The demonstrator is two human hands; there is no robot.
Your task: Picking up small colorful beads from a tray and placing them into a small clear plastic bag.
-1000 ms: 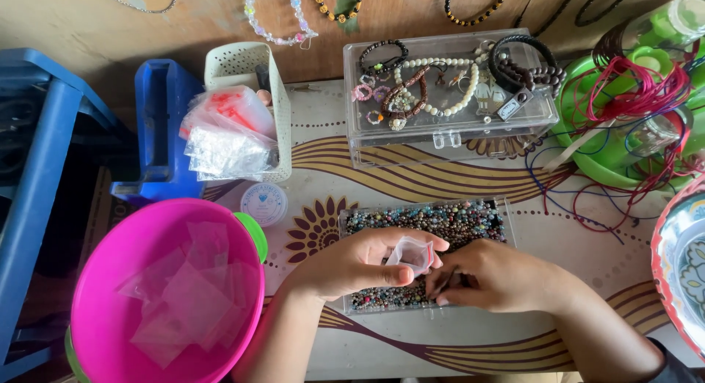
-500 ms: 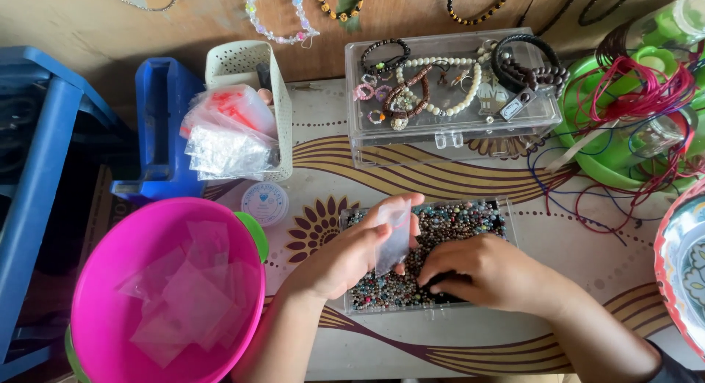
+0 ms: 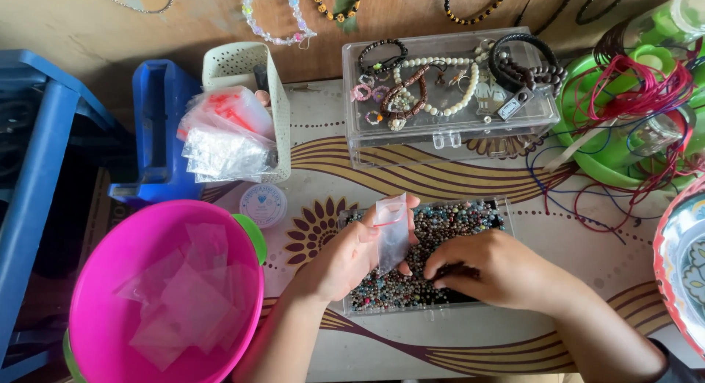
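Our left hand point(image 3: 351, 257) is raised over the clear bead tray point(image 3: 424, 255), palm turned in, thumb & fingers pinching a small clear zip bag point(image 3: 391, 232). Bag stands upright, long axis running away from us, red-striped mouth at the far end, just above the tray's left part. Our right hand point(image 3: 493, 269) lies palm-down on the tray's near-right side, fingertips curled tight into the beads; can't tell what they hold. Pink bowl point(image 3: 167, 295) w/ clear bags sits left of the tray.
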